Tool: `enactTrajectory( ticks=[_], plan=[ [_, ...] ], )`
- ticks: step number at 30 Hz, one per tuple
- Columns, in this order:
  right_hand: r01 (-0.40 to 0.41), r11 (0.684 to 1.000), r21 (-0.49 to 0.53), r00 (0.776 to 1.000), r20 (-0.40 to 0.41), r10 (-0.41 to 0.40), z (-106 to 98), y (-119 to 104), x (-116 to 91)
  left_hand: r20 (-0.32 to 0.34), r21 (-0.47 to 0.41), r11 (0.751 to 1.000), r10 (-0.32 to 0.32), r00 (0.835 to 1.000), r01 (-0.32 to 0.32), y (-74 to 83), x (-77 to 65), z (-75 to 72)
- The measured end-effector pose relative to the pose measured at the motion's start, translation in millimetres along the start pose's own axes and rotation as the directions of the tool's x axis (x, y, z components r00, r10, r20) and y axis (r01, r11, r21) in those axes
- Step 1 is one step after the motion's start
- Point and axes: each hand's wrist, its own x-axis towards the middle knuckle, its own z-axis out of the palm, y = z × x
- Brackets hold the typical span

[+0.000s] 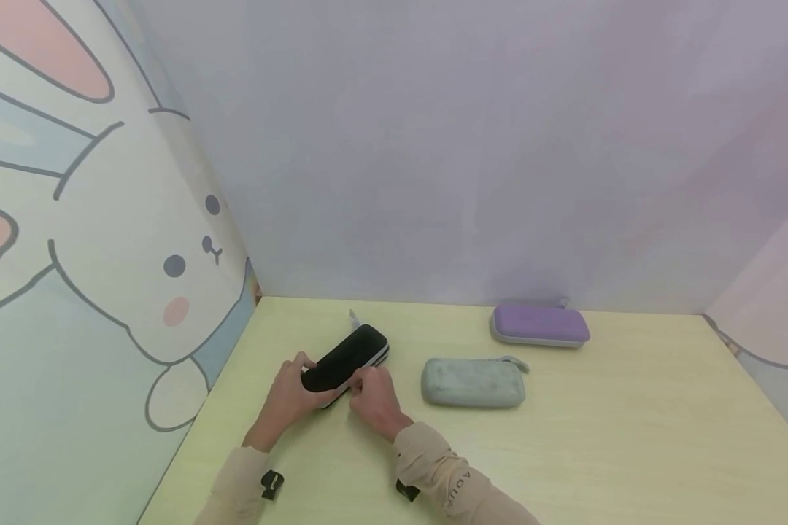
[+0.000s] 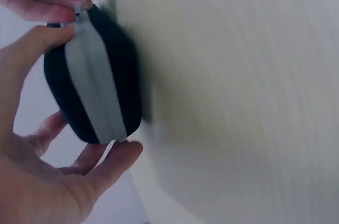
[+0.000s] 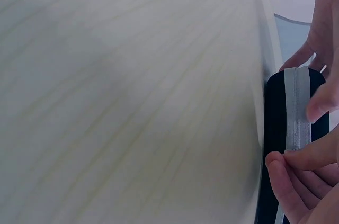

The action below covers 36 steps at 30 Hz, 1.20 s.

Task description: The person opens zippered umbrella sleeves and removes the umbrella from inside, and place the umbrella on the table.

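Note:
A black pencil case with a light grey zipper band lies slantwise on the left part of the table. My left hand holds it around its near end, thumb on one side and fingers on the other. At the side facing me, my right hand pinches the zipper pull, which is mostly hidden by the fingertips. In the right wrist view, the zipper teeth look closed along the stretch beyond the pinching fingers. A pale strap sticks out at the far side of the case.
To the right of my hands lies a grey-green pencil case with a strap at its right end. Farther back, a purple case rests near the wall side of the pale yellow table. Rabbit-patterned fabric walls the left side.

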Motion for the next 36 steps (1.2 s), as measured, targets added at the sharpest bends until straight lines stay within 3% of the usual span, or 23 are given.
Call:
enactTrajectory(
  ticks=[7,14,26,36],
  plan=[
    [-0.026,1.000,-0.010,1.000,0.011,0.026,0.1,-2.0,-0.2,0.045,-0.048,0.998,0.033,0.998,-0.031,-0.6,-0.1,-7.7],
    [0.000,1.000,0.015,1.000,0.002,0.000,-1.7,-0.7,0.0,0.022,-0.020,0.999,0.043,0.999,-0.042,-1.3,0.2,-5.6],
    [0.016,0.998,0.059,0.999,0.042,-0.018,-3.0,-0.6,-1.2,0.015,0.029,0.999,-0.038,0.999,0.037,10.2,-1.1,-3.3],
    [0.044,0.997,0.061,0.998,0.048,-0.046,-6.7,2.3,-0.4,0.013,0.028,0.997,-0.074,0.997,0.074,9.4,-0.8,1.3]
  ],
)
